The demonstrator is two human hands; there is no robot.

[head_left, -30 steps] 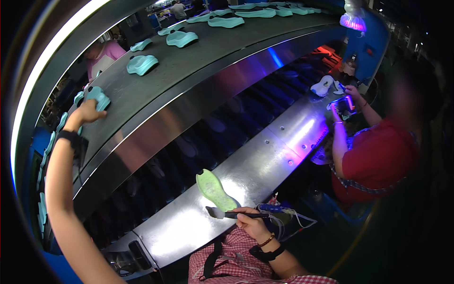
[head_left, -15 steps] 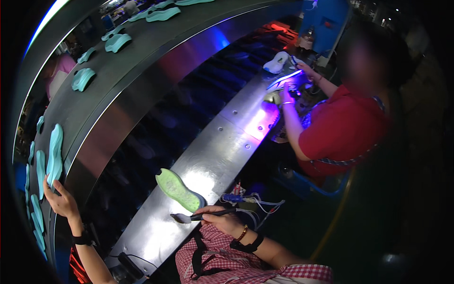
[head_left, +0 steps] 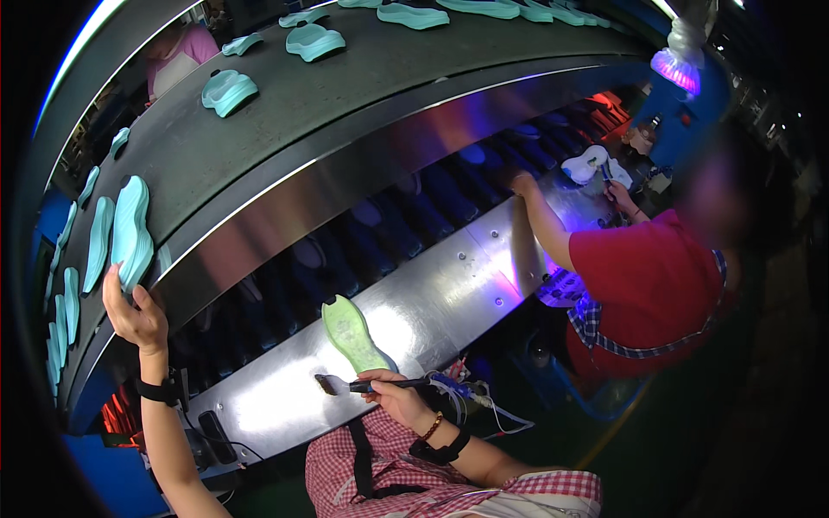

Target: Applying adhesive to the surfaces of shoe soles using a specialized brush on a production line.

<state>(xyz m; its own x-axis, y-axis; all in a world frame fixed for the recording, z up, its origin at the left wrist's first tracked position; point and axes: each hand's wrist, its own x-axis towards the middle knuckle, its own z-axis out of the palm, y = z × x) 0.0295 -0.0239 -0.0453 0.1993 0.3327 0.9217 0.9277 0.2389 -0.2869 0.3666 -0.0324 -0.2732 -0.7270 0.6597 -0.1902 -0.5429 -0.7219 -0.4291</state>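
Note:
My left hand reaches up to the conveyor, thumb and fingers apart, its fingertips at the lower end of a turquoise shoe sole. Another turquoise sole lies just left of it. My right hand is closed around the black handle of a brush, whose dark bristles point left over the metal bench. Right behind the brush lies a pale green sole with a whitish, mottled inner face. Its near end is partly hidden by my right hand.
A curved conveyor belt carries several more turquoise soles. Below its metal side sits a dark rack of shoes. At right, a co-worker in red works at the bench. Cables and a blue connector hang beside my right hand.
The view has turned, shifting the scene rightward. My left fingers now meet the sole's lower end. The co-worker's one arm has stretched out toward the rack. My right hand still holds the brush.

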